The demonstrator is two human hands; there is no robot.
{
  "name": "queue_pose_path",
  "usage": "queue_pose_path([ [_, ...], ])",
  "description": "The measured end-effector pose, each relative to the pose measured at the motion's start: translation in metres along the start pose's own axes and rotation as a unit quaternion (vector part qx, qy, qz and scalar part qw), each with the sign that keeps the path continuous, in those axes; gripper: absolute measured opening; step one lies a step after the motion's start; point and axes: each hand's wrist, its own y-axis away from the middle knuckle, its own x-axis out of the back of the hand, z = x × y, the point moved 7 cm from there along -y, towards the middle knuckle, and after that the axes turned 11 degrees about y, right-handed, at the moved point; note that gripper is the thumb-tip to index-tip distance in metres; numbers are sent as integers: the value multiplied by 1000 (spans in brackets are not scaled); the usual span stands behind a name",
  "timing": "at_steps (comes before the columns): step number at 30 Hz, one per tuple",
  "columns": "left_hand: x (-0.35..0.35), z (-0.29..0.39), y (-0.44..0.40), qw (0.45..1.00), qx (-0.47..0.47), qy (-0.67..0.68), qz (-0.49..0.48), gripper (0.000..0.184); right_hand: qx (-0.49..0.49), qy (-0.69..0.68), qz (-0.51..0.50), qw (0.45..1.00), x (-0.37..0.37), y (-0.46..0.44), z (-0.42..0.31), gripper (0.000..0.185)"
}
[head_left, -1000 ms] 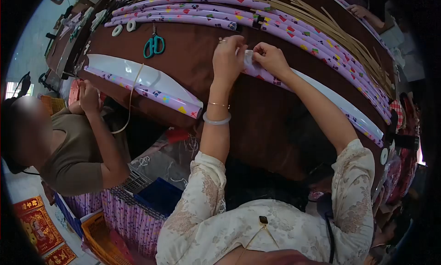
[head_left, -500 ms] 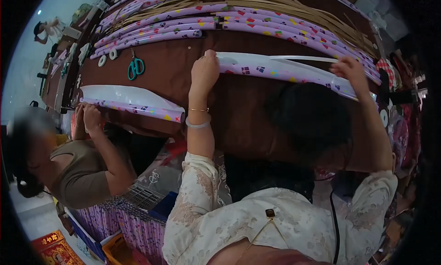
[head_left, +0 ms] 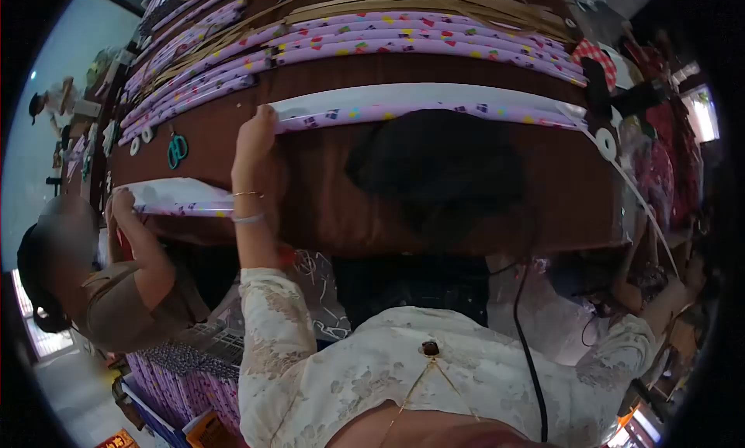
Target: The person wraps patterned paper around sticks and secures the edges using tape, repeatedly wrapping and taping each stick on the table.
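The brown tabletop [head_left: 310, 168] carries a partly rolled patterned sheet [head_left: 411, 102], laid lengthwise, probably so both ends lie within reach. A thin white strip [head_left: 642, 199] stretches from its right end toward the right hand [head_left: 672, 299]; blur there means I cannot tell how far that grip is closed. The left hand [head_left: 254, 139] has fingers closed over the sheet's left end, apparently steadying it. A small tape roll [head_left: 613, 144] lies near the strip.
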Motion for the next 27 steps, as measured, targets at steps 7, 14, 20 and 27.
queue_pose_path([
  [7, -3, 13, -1, 995, -52, 17, -81, 31, 102, -268, 14, 958, 75, 65, -147, 43],
  [14, -5, 16, -1, 986, -8, 57, -153, 33, 451, -408, -36, 793, 169, 237, -396, 25],
  [20, -5, 8, -2, 986, 2, 40, -160, 33, 497, -365, -81, 783, 155, 263, -443, 22],
  [27, -4, 15, 2, 989, -10, 49, -143, 31, 415, -525, -45, 742, 136, 219, -412, 14],
])
